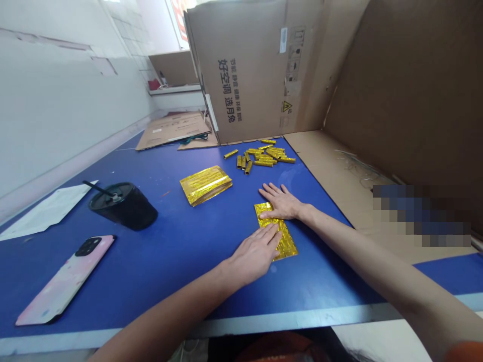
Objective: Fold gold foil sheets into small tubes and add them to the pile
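A shiny gold foil sheet (289, 245) lies flat on the blue table near its front edge. My left hand (256, 254) rests on its middle and left side, fingers stretched out. Across the sheet's far end lies my right hand (282, 202), fingers spread, some of them touching the table beyond it. Left of the hands is a stack of gold foil sheets (206, 183), its near edges slightly lifted. Farther back, several small rolled gold foil tubes (266, 157) form a loose pile.
A black cup with a straw (124, 206) leans in view at the left. Nearer lies a pink phone (68, 281), with a white paper (49, 211) behind it. A big cardboard box wall (260, 75) stands at the back; flat cardboard (173, 128) lies at the back left.
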A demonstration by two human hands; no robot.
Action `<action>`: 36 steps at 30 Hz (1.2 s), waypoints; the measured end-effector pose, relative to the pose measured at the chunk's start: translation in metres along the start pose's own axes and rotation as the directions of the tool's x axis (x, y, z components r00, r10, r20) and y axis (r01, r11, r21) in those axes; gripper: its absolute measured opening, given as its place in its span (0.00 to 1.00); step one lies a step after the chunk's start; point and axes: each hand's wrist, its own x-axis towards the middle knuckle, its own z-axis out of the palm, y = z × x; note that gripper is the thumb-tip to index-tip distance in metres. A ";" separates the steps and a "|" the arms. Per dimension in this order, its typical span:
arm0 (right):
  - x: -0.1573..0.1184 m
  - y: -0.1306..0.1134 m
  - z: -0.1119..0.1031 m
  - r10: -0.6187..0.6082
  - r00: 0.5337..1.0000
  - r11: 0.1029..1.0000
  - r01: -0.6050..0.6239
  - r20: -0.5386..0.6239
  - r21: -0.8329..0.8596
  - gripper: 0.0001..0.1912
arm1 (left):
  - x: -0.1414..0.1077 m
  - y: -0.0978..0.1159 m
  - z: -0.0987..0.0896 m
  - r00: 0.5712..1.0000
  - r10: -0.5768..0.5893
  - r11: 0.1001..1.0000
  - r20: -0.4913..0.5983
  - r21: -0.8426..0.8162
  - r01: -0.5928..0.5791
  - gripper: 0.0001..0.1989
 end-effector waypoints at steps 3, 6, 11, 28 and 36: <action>0.001 0.001 0.001 -0.007 1.000 1.000 0.007 -0.006 -0.006 0.51 | -0.001 -0.003 0.002 1.000 0.009 1.000 0.009 0.018 -0.009 0.22; 0.002 0.003 0.003 -0.012 1.000 1.000 0.012 -0.009 -0.012 0.51 | -0.001 -0.005 0.006 1.000 0.013 1.000 -0.011 0.023 -0.012 0.22; 0.003 0.004 0.004 -0.017 1.000 1.000 0.017 -0.010 -0.014 0.51 | 0.000 -0.008 0.009 0.999 0.034 0.999 -0.024 0.013 -0.033 0.22; -0.021 -0.027 -0.022 -0.018 0.996 0.990 0.030 -0.087 0.136 0.47 | -0.004 -0.006 -0.010 0.998 0.024 0.988 0.059 -0.155 -0.015 0.35; -0.062 -0.058 -0.007 -0.324 0.945 0.865 0.274 0.052 0.420 0.38 | -0.007 -0.006 -0.007 1.000 0.026 0.973 -0.002 -0.228 -0.025 0.35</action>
